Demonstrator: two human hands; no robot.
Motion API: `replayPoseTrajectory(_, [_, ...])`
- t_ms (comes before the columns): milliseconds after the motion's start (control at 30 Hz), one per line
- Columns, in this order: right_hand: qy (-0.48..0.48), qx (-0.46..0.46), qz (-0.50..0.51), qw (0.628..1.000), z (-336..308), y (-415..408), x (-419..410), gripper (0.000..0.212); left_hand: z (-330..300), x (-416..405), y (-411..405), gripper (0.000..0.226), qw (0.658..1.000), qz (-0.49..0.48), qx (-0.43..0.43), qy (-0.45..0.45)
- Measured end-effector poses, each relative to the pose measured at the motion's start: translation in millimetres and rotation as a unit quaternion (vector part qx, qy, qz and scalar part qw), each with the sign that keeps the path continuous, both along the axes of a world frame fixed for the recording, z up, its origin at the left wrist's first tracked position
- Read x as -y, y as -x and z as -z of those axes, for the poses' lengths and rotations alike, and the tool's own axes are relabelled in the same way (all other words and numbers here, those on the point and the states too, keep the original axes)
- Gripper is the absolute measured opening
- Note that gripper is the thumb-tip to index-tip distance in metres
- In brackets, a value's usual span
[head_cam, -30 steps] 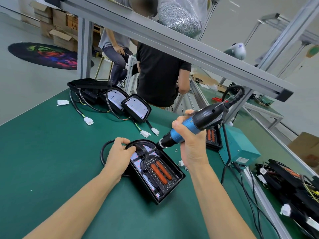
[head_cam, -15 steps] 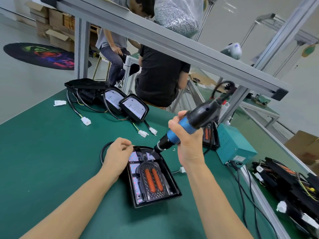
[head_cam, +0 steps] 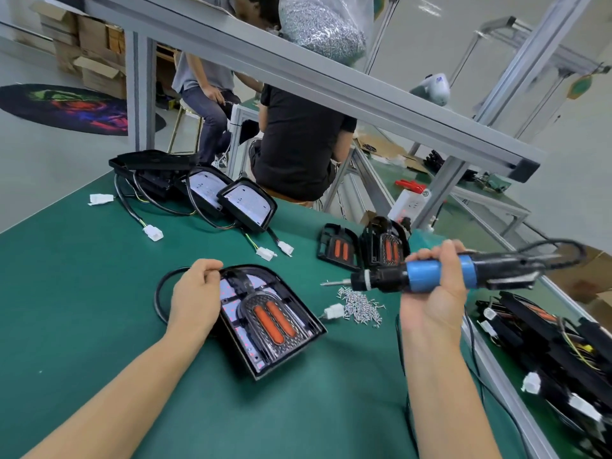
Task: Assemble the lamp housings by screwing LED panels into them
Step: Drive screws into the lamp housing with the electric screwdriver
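A black arch-shaped lamp housing point(head_cam: 291, 329) lies on the green table point(head_cam: 82, 293), holding an LED panel with two orange strips point(head_cam: 274, 321). My left hand point(head_cam: 195, 299) grips the housing's upper left edge beside its black cable loop. My right hand point(head_cam: 433, 286) grips a blue and black electric screwdriver point(head_cam: 427, 276), lifted clear to the right of the housing and lying level with its bit pointing left. A pile of small silver screws point(head_cam: 361, 304) lies under the bit, next to a white connector point(head_cam: 332, 311).
Two more black housings with orange strips point(head_cam: 364, 248) stand behind the screws. Housings with white LED panels and loose cables point(head_cam: 228, 200) lie at the back left. A heap of black parts with wires point(head_cam: 556, 352) fills the right. An aluminium frame beam point(head_cam: 331, 81) crosses overhead; two people sit beyond.
My right hand has pulled the screwdriver off the housing, up and to the right, turning it level. The screw pile has come into view. My left hand stays on the housing.
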State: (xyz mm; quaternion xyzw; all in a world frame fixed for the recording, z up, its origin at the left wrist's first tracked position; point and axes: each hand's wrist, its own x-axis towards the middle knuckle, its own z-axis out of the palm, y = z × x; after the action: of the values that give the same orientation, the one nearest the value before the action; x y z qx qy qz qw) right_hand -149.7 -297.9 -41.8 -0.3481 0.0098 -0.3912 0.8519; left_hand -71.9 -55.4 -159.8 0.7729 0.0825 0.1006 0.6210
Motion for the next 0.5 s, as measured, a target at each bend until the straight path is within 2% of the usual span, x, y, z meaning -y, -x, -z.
replayPoseTrajectory(133, [-0.065, -0.023, 0.046, 0.997, 17, 17, 21, 0.019, -9, -10, 7, 0.028, 0.995, -0.014, -0.006, -0.101])
replayPoseTrajectory(233, [-0.084, -0.047, 0.068, 0.993, 34, 26, 32, 0.017, -19, -19, 11, 0.031, 0.980, 0.004, -0.019, -0.198])
replayPoseTrajectory(300, [-0.090, -0.056, 0.069, 0.992, 45, 31, 37, 0.017, -32, -21, 15, 0.030, 0.974, -0.001, -0.019, -0.226])
replayPoseTrajectory(400, [-0.127, -0.083, 0.064, 0.986, 57, 35, 43, 0.016, -53, -13, 17, 0.030, 0.969, 0.002, 0.028, -0.247])
replayPoseTrajectory(500, [-0.150, -0.104, 0.068, 0.981, 70, 38, 50, 0.017, -74, 11, 18, 0.025, 0.958, 0.055, 0.116, -0.256])
